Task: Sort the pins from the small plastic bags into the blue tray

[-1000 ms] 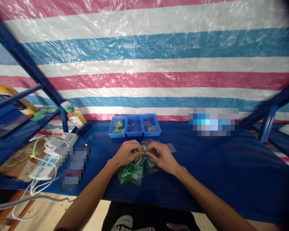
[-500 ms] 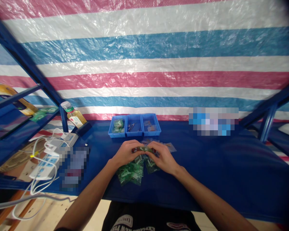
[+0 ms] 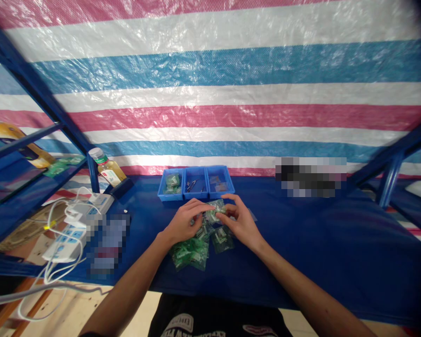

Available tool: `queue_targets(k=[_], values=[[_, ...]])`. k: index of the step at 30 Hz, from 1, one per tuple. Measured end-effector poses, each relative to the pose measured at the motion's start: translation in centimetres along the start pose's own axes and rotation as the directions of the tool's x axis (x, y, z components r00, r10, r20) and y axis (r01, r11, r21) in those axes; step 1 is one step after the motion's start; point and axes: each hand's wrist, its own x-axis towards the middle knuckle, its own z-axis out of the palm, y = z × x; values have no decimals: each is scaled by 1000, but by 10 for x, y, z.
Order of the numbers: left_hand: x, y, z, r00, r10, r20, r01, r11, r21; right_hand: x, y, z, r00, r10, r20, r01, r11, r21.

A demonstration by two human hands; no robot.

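A small green-tinted clear plastic bag (image 3: 215, 210) with pale pieces inside is pinched between the thumb and fingers of my right hand (image 3: 243, 225), whose index finger is raised. My left hand (image 3: 185, 221) reaches in from the other side, its fingers stretched out to the bag's edge and its thumb apart below. Beneath the hands lie more such bags: a heap of green bags (image 3: 189, 252) at the left and a single bag (image 3: 222, 238) at the right. Part of another clear bag (image 3: 253, 215) shows behind my right hand.
Three joined blue bins (image 3: 195, 195) stand behind the hands, holding green bags, small dark metal pieces and clear bags. At left are a drink bottle (image 3: 108, 169), white power strips (image 3: 65, 243) with cables, and a blurred-out item (image 3: 109, 243). Another pixelated item (image 3: 310, 177) lies back right.
My hands have moved apart from a two-handed grip on the bag. My left fingers have straightened and loosened, and the bag now faces up flat in my right hand.
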Motion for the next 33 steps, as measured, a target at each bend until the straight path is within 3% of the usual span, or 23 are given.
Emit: queue_targets(k=[4, 12, 19, 23, 29, 33], values=[[1, -6, -1, 999, 43, -27, -40, 997, 72, 0, -4, 3, 997, 13, 71, -18, 997, 80], [-1, -9, -3, 994, 48, -98, -41, 996, 74, -3, -10, -3, 985, -13, 170, 12, 1000, 7], [-2, -9, 1, 999, -40, -9, 41, 999, 9, -4, -7, -1, 987, -111, 115, 137, 956, -259], [-4, -10, 2, 995, -93, 35, 93, 996, 13, -4, -9, -1, 983, -139, 121, 168, 946, -277], [-3, -7, 0, 996, -68, 65, 64, 996, 56, -5, -9, -2, 978, -160, 132, 191, 945, -266], [-3, -7, 0, 991, -102, 83, 96, 993, 72, -4, -7, -1, 978, -127, 166, 168, 950, -263]])
